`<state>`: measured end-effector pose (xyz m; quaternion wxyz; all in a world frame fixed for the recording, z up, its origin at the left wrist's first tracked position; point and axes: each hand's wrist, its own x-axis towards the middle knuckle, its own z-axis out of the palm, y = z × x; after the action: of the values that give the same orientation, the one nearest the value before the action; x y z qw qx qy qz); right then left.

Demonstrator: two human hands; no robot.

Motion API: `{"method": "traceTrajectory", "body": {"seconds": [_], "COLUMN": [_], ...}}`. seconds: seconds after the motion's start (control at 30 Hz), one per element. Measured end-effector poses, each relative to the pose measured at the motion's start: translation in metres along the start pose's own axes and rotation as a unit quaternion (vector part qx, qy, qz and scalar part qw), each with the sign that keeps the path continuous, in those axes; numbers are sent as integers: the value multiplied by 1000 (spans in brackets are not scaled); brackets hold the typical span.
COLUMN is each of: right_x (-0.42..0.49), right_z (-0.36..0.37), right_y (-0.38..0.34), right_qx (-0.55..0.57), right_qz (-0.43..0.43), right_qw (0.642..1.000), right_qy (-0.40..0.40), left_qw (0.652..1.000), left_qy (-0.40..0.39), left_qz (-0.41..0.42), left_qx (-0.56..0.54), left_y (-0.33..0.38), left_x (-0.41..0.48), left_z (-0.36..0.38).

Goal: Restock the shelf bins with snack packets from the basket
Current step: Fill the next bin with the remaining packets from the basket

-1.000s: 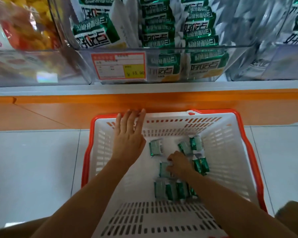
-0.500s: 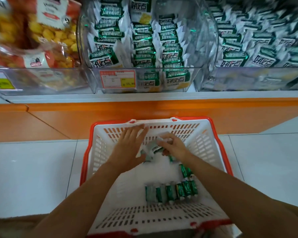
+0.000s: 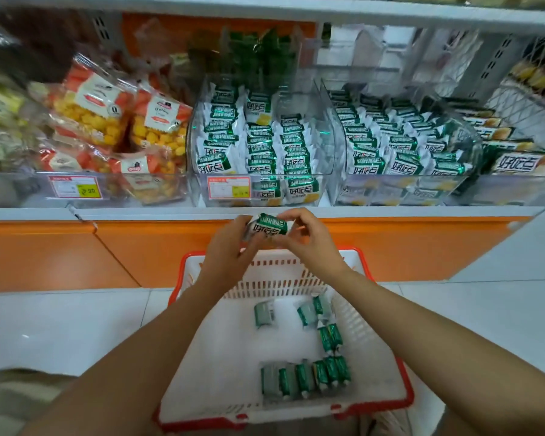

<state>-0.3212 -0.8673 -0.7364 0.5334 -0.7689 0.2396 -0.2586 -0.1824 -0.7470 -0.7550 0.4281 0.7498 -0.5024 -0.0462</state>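
- Both hands have come up out of the basket (image 3: 387, 401) since half a second ago, with one green packet (image 3: 269, 226) lifted between them.
- Your left hand (image 3: 230, 247) curls round its left end and your right hand (image 3: 309, 240) pinches the right end.
- Packet sits just below the shelf edge, not in a bin yet.
- Middle bin (image 3: 331, 146) has room on its right side, so it's the likely target.
- Loose packets (image 3: 306, 376) are left in the basket, so there's more to do.

Glossy foil packet (image 3: 269, 227), plastic basket (image 3: 372, 335)
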Motion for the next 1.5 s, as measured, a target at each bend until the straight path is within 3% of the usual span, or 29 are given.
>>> {"method": "traceTrajectory", "body": {"seconds": [0.13, 0.27, 0.5, 0.67, 0.8, 1.27, 1.5], "right_x": [20, 60, 143, 194, 227, 281, 276], "right_z": [-8, -21, -33, -32, -23, -1, -7], "right_y": [-47, -87, -93, -76, -59, -34, -39], "right_qx": [-5, -26, -140, -170, -217, -273, -246], "right_qz": [-65, -124, -101, -52, -17, 23, 29], "right_qw": [998, 990, 973, 966, 961, 941, 953], "right_qy": [6, 61, 150, 186, 169, 197, 176], "left_qw": [993, 965, 931, 933, 930, 922, 929], "left_qy": [80, 153, 46, 57, 90, 141, 91], "left_qz": [64, 101, 72, 101, 131, 138, 122], "left_qx": [62, 186, 356, 342, 330, 333, 338], "left_y": [21, 32, 4, -20, -27, -33, -29], "left_x": [21, 49, 86, 92, 93, 97, 95], "left_z": [-32, -61, -67, -61, -59, -50, -55]}}
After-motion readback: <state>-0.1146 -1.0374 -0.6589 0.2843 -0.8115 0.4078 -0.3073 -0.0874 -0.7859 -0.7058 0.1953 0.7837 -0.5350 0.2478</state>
